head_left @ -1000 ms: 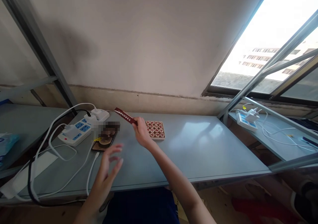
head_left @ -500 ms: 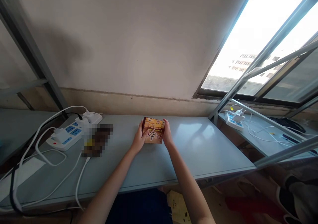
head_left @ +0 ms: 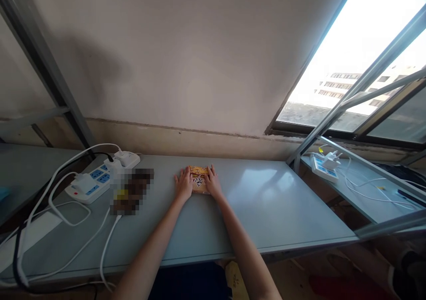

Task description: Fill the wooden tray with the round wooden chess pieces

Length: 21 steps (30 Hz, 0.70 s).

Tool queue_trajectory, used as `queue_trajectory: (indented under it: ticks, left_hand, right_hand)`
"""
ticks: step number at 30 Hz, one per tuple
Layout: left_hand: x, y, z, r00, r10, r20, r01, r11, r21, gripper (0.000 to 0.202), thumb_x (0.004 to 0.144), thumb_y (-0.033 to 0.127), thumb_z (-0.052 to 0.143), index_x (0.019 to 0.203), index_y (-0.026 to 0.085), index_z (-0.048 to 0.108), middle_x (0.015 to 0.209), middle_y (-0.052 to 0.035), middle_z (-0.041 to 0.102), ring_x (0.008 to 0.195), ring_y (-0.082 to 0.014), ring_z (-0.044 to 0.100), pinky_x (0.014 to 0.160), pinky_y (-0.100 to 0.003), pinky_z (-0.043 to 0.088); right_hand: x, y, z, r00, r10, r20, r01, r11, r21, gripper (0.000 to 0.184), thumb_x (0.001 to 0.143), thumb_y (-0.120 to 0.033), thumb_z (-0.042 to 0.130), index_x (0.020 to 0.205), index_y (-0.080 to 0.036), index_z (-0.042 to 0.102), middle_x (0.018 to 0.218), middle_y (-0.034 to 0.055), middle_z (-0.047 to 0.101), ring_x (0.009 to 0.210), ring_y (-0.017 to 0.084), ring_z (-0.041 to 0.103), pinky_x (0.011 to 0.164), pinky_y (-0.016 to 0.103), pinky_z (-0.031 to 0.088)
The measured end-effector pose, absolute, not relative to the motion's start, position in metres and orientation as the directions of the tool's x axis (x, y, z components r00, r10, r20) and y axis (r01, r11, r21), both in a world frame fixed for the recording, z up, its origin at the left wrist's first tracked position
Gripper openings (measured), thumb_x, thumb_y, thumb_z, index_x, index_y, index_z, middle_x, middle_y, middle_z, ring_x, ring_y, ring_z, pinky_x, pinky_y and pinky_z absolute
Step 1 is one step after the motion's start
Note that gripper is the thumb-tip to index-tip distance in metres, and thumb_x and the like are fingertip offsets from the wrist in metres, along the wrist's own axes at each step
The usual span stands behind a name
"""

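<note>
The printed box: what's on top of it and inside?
The left hand and right hand rest on the box, dark lettering showing between them. Any contents are covered and cannot be seen.

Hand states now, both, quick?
Left hand: open, fingers spread, at the left side of the patterned box.
Right hand: open, fingers extended, at the box's right side.

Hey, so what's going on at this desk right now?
A person's left hand and right hand are on a small orange-brown box, one at each side, with fingers spread. The box appears to rest on the grey desk. Over to the left are a blurred-out item and a white power strip with plugs in it.
</note>
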State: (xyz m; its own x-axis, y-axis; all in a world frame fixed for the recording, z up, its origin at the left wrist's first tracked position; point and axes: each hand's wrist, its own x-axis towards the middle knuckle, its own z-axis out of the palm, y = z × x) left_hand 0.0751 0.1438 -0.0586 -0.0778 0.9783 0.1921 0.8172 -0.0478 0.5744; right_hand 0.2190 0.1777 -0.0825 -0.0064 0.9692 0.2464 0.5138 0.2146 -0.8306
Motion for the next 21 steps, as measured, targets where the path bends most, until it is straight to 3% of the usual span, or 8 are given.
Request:
queue_trajectory:
  ticks: [5, 8, 11, 17, 21]
  left_hand:
    - [0.062, 0.137, -0.050, -0.007, 0.985, 0.174, 0.860, -0.082, 0.504, 0.052, 0.092, 0.034, 0.021, 0.138, 0.012, 0.031, 0.143, -0.0140, 0.035, 0.136, -0.0285, 0.024, 0.108, -0.060, 0.008]
    - [0.032, 0.114, -0.037, -0.155, 0.927, 0.341, 0.881, -0.026, 0.472, 0.052, 0.092, 0.040, 0.022, 0.130, 0.011, 0.040, 0.140, -0.0175, 0.040, 0.133, -0.0297, 0.030, 0.106, -0.061, 0.011]
    - [-0.011, 0.074, -0.030, -0.139, 0.857, 0.496, 0.925, -0.067, 0.374, 0.051, 0.091, 0.042, 0.026, 0.131, 0.014, 0.039, 0.132, -0.0150, 0.050, 0.128, -0.0269, 0.038, 0.109, -0.056, 0.012]
    - [-0.073, 0.020, -0.040, -0.086, 0.904, 0.419, 0.976, -0.009, 0.219, 0.061, 0.090, 0.048, 0.025, 0.139, 0.013, 0.028, 0.128, -0.0147, 0.054, 0.130, -0.0298, 0.035, 0.107, -0.061, 0.001]
    - [-0.089, 0.018, -0.038, -0.181, 0.911, 0.371, 0.967, 0.095, 0.238, 0.066, 0.088, 0.052, 0.023, 0.139, 0.010, 0.028, 0.130, -0.0214, 0.050, 0.129, -0.0348, 0.035, 0.103, -0.066, -0.002]
  right_hand:
    - [0.223, 0.172, -0.080, -0.011, 0.968, 0.252, 0.553, 0.216, -0.805, 0.053, 0.087, -0.043, 0.036, 0.133, -0.019, 0.043, 0.149, 0.0070, 0.023, 0.136, 0.023, 0.024, 0.111, 0.048, 0.012]
    - [0.224, 0.169, -0.078, 0.012, 0.960, 0.280, 0.478, 0.241, -0.845, 0.055, 0.088, -0.048, 0.032, 0.134, -0.020, 0.041, 0.147, 0.0068, 0.029, 0.134, 0.021, 0.027, 0.111, 0.045, 0.017]
    - [0.224, 0.167, -0.077, 0.033, 0.948, 0.317, 0.453, 0.268, -0.850, 0.056, 0.088, -0.051, 0.030, 0.132, -0.019, 0.044, 0.144, 0.0081, 0.035, 0.132, 0.021, 0.031, 0.110, 0.042, 0.021]
    - [0.223, 0.168, -0.075, 0.035, 0.939, 0.343, 0.478, 0.285, -0.831, 0.052, 0.088, -0.050, 0.031, 0.127, -0.019, 0.048, 0.139, 0.0094, 0.041, 0.128, 0.022, 0.036, 0.107, 0.042, 0.025]
    - [0.223, 0.167, -0.073, 0.028, 0.940, 0.340, 0.478, 0.286, -0.831, 0.049, 0.088, -0.047, 0.033, 0.125, -0.019, 0.049, 0.139, 0.0094, 0.041, 0.127, 0.021, 0.037, 0.107, 0.040, 0.026]
